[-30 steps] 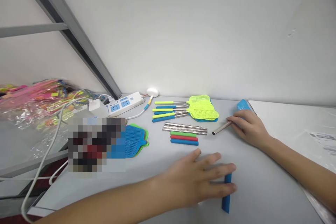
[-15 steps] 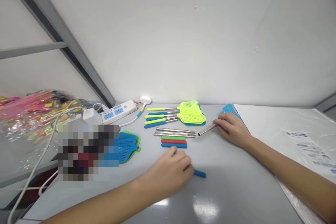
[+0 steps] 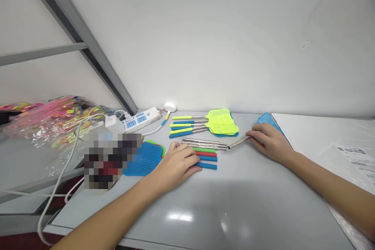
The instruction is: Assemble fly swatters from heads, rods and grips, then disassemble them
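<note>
One blue handle pinched by left fingers, tube by right fingers, behind table's front edge

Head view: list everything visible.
Swatters: several, yellow and blue, back
Loose rods: several, silver, before swatters
Grips: four, green, red, two blue, centre
Mesh heads: stack, blue uppermost, left
Mesh piece: one, blue, back right
Held rod: one, silver, right
Power strip: one, white, back left
Disc: one, white, by strip
Cables: several, white, left
Bagged items: pile, multicoloured, left
Package: one, white, right
Frame: one, grey, left
Table: one, grey, underneath
Left hand: one, over grips
Right hand: one, holding rod
</note>
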The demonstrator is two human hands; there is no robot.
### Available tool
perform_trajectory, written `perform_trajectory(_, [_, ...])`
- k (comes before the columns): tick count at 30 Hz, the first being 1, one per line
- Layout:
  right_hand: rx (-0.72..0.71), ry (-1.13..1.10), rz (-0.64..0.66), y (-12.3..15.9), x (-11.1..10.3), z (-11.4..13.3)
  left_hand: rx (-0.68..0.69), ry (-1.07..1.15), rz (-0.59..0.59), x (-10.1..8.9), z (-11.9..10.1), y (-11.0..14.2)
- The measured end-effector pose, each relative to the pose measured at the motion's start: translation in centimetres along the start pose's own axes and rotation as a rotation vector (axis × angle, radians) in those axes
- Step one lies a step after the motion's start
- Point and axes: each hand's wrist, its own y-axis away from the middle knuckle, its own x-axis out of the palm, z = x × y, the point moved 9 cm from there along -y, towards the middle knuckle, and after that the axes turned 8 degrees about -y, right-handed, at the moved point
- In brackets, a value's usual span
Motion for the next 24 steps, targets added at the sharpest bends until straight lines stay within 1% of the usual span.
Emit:
perform_trajectory(10, [0.013,-0.013,-0.001,-0.1,0.0,-0.1,-0.052,0.027,-0.02,0.5,0.0,-0.6])
perform_trajectory(18, [-0.004,0.002,0.0,0.1,0.2,-0.1,-0.096,0.079,-0.049,-0.4,0.3,-0.5])
perform_trajectory(24, [0.006,0.002,0.003,-0.1,0.2,0.0,-0.104,0.105,-0.011,-0.3,0.1,-0.6])
